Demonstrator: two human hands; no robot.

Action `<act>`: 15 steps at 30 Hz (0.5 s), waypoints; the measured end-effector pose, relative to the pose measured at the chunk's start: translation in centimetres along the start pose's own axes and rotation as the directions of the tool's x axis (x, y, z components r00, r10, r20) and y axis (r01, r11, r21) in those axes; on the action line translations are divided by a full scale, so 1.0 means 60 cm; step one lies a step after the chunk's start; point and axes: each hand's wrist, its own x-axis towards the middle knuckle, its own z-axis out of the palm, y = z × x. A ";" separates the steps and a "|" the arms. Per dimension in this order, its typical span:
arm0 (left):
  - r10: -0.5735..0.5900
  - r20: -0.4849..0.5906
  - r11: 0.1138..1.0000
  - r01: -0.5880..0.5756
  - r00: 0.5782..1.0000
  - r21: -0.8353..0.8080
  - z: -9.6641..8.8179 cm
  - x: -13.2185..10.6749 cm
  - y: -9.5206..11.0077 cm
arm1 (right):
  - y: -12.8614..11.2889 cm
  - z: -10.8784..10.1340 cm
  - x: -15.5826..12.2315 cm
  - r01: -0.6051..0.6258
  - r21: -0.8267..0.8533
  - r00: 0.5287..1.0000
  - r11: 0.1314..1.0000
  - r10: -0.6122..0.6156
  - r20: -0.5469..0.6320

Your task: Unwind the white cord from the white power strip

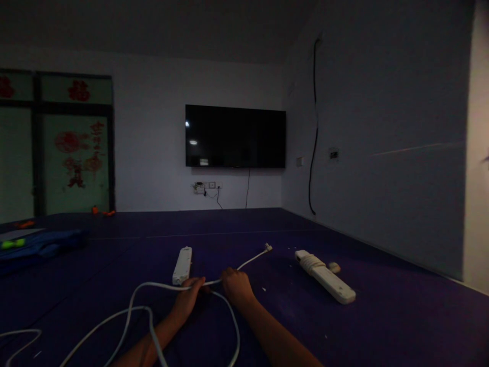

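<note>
A white power cord (pixel 212 282) runs between my two hands above the dark blue tabletop. My left hand (pixel 190 295) is closed on it just below a white power strip (pixel 182 265). Closed on the same cord, my right hand (pixel 235 285) sits a short way to the right. Past that hand the cord reaches up to its plug (pixel 268 247), which points away from me. Loose loops of the cord cross over my left forearm and spread toward the lower left. To the right lies a second power strip (pixel 330 280) with its own cord wound around one end.
Blue cloth (pixel 49 243) with a bright green item (pixel 13 243) on it lies at the left. Small orange objects (pixel 109 213) rest near the far edge. A television (pixel 235 136) hangs on the far wall, and a black cable (pixel 315 127) runs down the right wall.
</note>
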 end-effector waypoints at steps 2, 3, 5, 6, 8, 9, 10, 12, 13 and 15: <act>-0.008 0.016 1.000 0.008 1.000 -0.003 0.000 -0.001 0.003 | 0.005 0.005 0.001 -0.088 0.014 0.996 0.996 0.088 0.004; -0.010 0.028 1.000 0.011 1.000 -0.006 0.000 -0.002 0.005 | 0.008 0.008 0.002 -0.128 0.020 0.992 0.992 0.128 0.009; -0.003 0.043 1.000 0.003 0.999 -0.011 0.000 -0.003 0.007 | 0.012 0.013 0.003 -0.185 0.031 0.983 0.982 0.184 0.018; 0.001 0.047 1.000 0.000 0.999 -0.012 0.000 -0.004 0.008 | 0.014 0.015 0.004 -0.195 0.040 0.981 0.980 0.195 0.020; 0.002 0.048 1.000 -0.002 0.999 -0.011 0.001 -0.003 0.008 | 0.015 0.018 0.005 -0.194 0.064 0.981 0.979 0.193 0.016; 0.001 0.045 1.000 -0.001 0.999 -0.010 0.001 -0.003 0.008 | 0.016 0.018 0.006 -0.191 0.076 0.982 0.979 0.190 0.013; 0.001 0.043 1.000 0.000 0.999 -0.009 0.001 -0.002 0.008 | 0.016 0.018 0.006 -0.190 0.086 0.982 0.978 0.190 0.013; 0.008 0.054 1.000 -0.007 0.999 -0.007 0.000 -0.001 0.007 | 0.015 0.017 0.007 -0.195 0.097 0.981 0.976 0.194 0.014; 0.013 0.065 1.000 -0.013 0.998 -0.009 0.000 -0.001 0.007 | 0.015 0.016 0.006 -0.193 0.096 0.981 0.976 0.193 0.011; 0.018 0.088 1.000 -0.017 0.996 -0.012 0.001 0.000 0.006 | 0.014 0.014 0.006 -0.178 0.084 0.984 0.981 0.178 -0.003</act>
